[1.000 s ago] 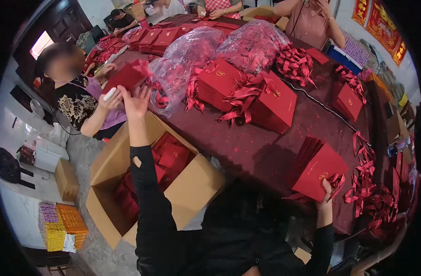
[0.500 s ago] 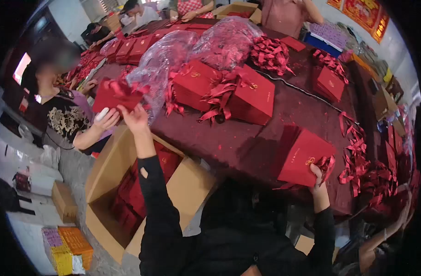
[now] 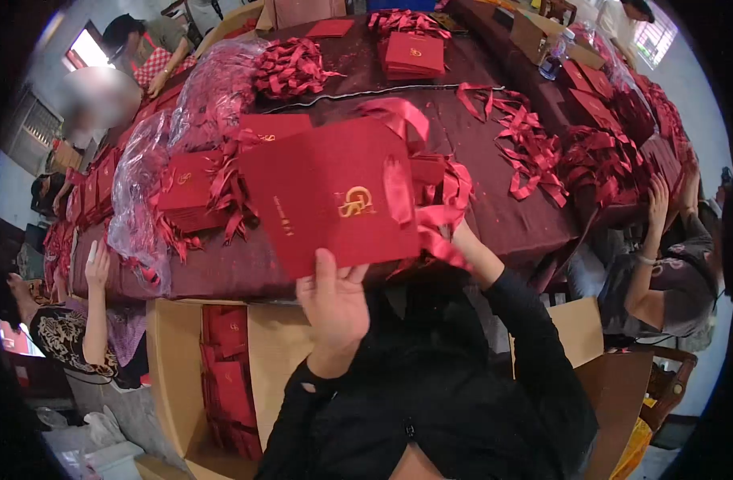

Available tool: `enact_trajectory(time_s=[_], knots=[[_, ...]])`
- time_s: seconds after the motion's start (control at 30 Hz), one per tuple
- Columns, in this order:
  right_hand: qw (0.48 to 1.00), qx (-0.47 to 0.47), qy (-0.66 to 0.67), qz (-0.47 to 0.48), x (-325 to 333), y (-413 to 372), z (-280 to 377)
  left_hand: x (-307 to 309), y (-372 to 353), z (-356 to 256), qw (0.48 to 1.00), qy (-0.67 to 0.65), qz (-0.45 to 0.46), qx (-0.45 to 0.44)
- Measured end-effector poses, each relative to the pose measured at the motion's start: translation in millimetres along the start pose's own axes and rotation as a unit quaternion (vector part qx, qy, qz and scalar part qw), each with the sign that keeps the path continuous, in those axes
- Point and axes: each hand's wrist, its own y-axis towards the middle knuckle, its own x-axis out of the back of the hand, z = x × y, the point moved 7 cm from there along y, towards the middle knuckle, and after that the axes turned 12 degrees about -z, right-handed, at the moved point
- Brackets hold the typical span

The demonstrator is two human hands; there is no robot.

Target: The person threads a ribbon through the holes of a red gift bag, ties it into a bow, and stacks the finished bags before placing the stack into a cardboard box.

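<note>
A red bag (image 3: 334, 192) with gold lettering and pink-red ribbon is held up close to the camera. My left hand (image 3: 334, 308) grips its lower edge, thumb in front and fingers behind. Beyond the bag's right side, my right hand (image 3: 461, 240) is mostly hidden by ribbon, and its fingers do not show. More red bags with ribbons (image 3: 432, 172) show partly behind the held bag, near my right hand. On the dark red tablecloth (image 3: 366, 104), a stack of red bags (image 3: 192, 192) lies to the left.
An open carton (image 3: 170, 384) with red bags inside stands at lower left, another (image 3: 614, 400) at lower right. Ribbon piles (image 3: 294, 68), clear plastic (image 3: 142, 184) and a bag stack (image 3: 414, 54) lie on the table. People sit at left and right; a co-worker's hand (image 3: 98, 264) is raised.
The view has turned right. My left hand has come back from beside the left co-worker and now holds a red bag before me. The co-worker's raised hand no longer holds a bag.
</note>
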Motion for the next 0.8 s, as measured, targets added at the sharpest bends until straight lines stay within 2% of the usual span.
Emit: enact_trajectory(time_s=[0.03,0.07,0.1,0.17,0.2,0.23,0.27,0.3,0.33,0.4,0.47,0.5,0.53,0.6,0.63,0.67,0.7,0.73,0.77,0.8], knots=[[0.998,-0.030,0.055,0.010,2,1,-9,-6,1,20,0.999,-0.009,-0.026,0.026],[0.987,-0.069,0.081,-0.119,14,3,-29,-4,6,36,0.999,-0.001,-0.019,0.030],[0.987,-0.068,0.081,-0.121,21,4,-40,1,11,50,0.999,0.007,-0.014,0.034],[0.993,0.019,0.098,-0.066,16,6,-30,12,15,62,0.998,0.025,-0.036,0.039],[0.983,-0.123,0.020,-0.132,29,5,-48,18,16,62,0.995,0.086,-0.034,0.025],[0.980,-0.108,0.168,-0.020,13,7,-39,23,16,61,0.988,0.150,-0.032,0.010],[0.942,-0.090,0.311,0.091,-1,6,-27,29,20,60,0.981,0.189,-0.044,-0.012],[0.987,0.103,-0.117,0.037,10,10,-15,32,21,62,0.980,0.191,-0.045,-0.014],[0.988,0.102,-0.114,0.038,4,10,-10,34,22,61,0.978,0.200,-0.053,-0.025],[0.997,-0.019,0.023,-0.072,8,13,-12,39,23,59,0.975,0.210,-0.060,-0.035],[0.997,-0.022,-0.025,-0.074,15,13,-19,42,25,50,0.946,0.307,-0.075,-0.077],[0.994,-0.024,-0.075,-0.077,15,13,-23,44,24,48,0.945,0.306,-0.076,-0.080],[0.992,0.018,-0.045,-0.113,6,6,-5,46,24,47,0.943,0.314,-0.087,-0.074],[0.994,0.019,-0.063,-0.092,12,7,-24,48,24,46,0.940,0.317,-0.099,-0.074],[0.996,0.061,-0.038,-0.051,-1,0,-7,47,23,45,0.943,0.301,-0.097,-0.098],[0.996,0.062,-0.039,-0.049,4,-2,-26,46,21,44,0.946,0.287,-0.095,-0.121],[0.995,0.021,0.072,-0.058,19,0,-67,47,20,47,0.946,0.285,-0.095,-0.122],[0.981,-0.022,0.181,-0.066,34,4,-107,44,18,44,0.928,0.315,-0.090,-0.179],[0.953,-0.063,0.287,-0.074,32,7,-114,41,15,41,0.905,0.342,-0.084,-0.236],[0.954,-0.062,0.286,-0.072,35,3,-112,42,16,44,0.906,0.340,-0.084,-0.237]])
